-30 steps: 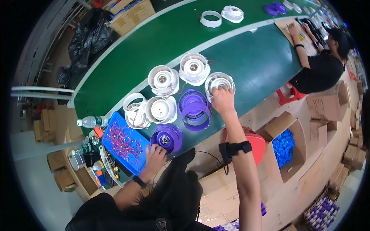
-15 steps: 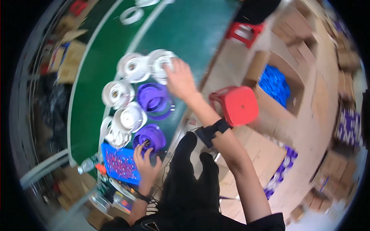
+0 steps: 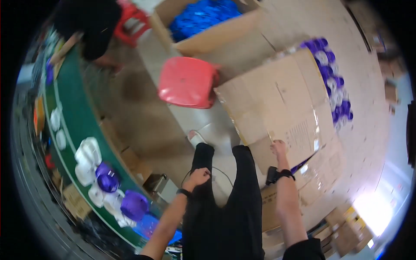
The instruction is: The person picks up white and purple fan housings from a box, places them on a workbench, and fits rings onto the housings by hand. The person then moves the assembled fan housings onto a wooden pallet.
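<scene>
Pinching the near edge of the big card [image 3: 277, 95], as it looks, the right hand [image 3: 278, 147] is reaching out beside the right knee. Its fingers are bending in close together; I cannot tell just where the thumb is pressing. The card is lying low, in front of the person and to the right. The left hand [image 3: 200, 177] is hanging over the left leg with its fingers curling loosely, and I am seeing nothing in it.

A wide card like this is probably wanting to bend, so holding it firmly and going slowly should be working best. Using both hands would likely be keeping it flatter. Purple and white parts [image 3: 346, 108] are poking out past its far side, so being gentle is seeming wise.

The green table [image 3: 82, 117] is curving along the left, holding purple cups [image 3: 134, 205], white cups [image 3: 89, 151] and a blue tray [image 3: 147, 225]. A red stool [image 3: 188, 82] is standing on the floor [image 3: 359, 78] beside the card. Behind it, a box [image 3: 216, 41] is holding blue bits [image 3: 203, 19]. Another person [image 3: 89, 26] is working at the table's far end.
</scene>
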The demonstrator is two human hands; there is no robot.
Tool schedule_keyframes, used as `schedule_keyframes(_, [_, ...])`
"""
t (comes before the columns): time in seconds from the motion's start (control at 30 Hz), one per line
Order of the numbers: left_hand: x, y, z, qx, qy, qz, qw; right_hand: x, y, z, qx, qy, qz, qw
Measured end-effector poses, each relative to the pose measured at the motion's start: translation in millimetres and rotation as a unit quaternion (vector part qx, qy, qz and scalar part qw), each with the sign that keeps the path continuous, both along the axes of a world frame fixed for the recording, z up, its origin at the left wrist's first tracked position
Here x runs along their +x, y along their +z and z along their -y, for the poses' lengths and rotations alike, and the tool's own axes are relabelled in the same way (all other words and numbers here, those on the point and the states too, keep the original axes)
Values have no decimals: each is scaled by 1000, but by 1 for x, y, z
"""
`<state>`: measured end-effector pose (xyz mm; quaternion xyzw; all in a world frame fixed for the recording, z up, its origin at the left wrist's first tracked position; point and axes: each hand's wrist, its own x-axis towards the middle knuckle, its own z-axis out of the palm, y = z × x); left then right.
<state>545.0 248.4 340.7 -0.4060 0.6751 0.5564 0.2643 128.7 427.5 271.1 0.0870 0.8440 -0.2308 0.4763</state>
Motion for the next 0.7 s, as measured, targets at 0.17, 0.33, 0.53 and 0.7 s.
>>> schedule_keyframes(0.17, [-94,-139,32,-100,-159,111,976,-37,-61,-228,103,-120,139,978])
schedule_keyframes(0.33, [-202,-309,40,-20,120,56,991,-58,-167,-463,31,-186,-43,981])
schedule_keyframes(0.53, [-247,-360,3,45,246,87,964,-64,-250,-451,68,-479,-21,875])
schedule_keyframes(0.7, [-274,-349,-13,106,409,80,903,-60,-243,-465,109,-491,5,864])
